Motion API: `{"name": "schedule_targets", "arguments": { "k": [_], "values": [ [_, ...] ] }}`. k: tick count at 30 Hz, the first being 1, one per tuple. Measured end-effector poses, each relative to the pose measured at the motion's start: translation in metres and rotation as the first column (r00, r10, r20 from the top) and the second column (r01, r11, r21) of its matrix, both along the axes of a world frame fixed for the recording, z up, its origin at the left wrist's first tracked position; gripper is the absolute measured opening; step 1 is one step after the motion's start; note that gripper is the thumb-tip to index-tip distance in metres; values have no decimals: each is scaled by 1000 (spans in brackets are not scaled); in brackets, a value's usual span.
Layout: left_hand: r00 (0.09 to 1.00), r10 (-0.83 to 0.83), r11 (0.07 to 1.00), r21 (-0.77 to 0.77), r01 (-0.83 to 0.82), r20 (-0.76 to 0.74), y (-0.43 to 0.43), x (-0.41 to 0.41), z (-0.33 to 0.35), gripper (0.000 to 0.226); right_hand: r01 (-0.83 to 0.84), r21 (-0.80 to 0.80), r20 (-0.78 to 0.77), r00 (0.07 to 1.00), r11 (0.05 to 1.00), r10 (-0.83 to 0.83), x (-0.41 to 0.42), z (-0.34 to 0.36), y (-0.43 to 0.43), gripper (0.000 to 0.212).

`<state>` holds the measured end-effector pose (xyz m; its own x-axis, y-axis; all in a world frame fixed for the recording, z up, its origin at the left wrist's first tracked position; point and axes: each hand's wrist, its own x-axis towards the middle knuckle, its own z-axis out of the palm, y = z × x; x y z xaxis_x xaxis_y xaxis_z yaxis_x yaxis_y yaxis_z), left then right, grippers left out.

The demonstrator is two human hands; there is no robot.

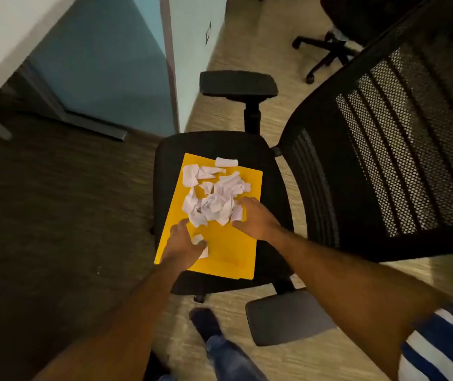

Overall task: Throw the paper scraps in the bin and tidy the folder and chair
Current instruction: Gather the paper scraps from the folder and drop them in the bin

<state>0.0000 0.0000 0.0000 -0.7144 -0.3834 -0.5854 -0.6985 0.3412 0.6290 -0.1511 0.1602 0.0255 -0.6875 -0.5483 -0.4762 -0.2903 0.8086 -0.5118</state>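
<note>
A yellow folder (220,251) lies flat on the seat of a black office chair (274,188). Several white torn paper scraps (214,193) are heaped on the folder's far half. My left hand (182,244) lies on the folder's near left part, with its thumb and fingers closed on a small scrap (199,239). My right hand (255,217) rests on the folder at the right edge of the heap, fingers spread and touching the scraps. No bin is in view.
The chair's mesh back (401,160) rises at the right, with armrests far (237,83) and near (285,316). A desk edge and blue partition (104,64) stand at the left. Another chair's wheeled base (327,53) sits far right. My foot (206,323) is below the seat.
</note>
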Motion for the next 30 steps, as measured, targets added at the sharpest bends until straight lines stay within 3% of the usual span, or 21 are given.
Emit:
{"name": "schedule_targets", "arguments": {
  "k": [5, 9, 12, 22, 26, 30],
  "values": [
    [995, 46, 992, -118, -36, 85, 19, -2, -33, 121, 90, -26, 17, 996, 996, -90, -2, -40, -2, 76],
    [1000, 21, 977, -211, -22, -8, 27, -7, -54, 133, 34, -76, -40, 998, 997, -38, 5, -67, -4, 87],
    [996, 5, 983, -184, -21, -88, 15, -20, -59, 138, 71, -131, -48, 996, 989, -78, 8, -76, -3, 83],
    [982, -154, 980, -141, 138, -110, 0, -11, -57, 100, 35, -230, -2, 999, 973, -37, 34, -77, 19, 56],
    [979, -88, 993, -97, 71, -185, -10, -11, -67, 99, 225, -255, 23, 974, 941, -226, 26, -85, 9, 73],
    [960, -40, 999, -45, 28, -279, -15, -20, -72, 107, 231, -270, 50, 973, 935, -226, 23, -92, -7, 81]
  ]
}}
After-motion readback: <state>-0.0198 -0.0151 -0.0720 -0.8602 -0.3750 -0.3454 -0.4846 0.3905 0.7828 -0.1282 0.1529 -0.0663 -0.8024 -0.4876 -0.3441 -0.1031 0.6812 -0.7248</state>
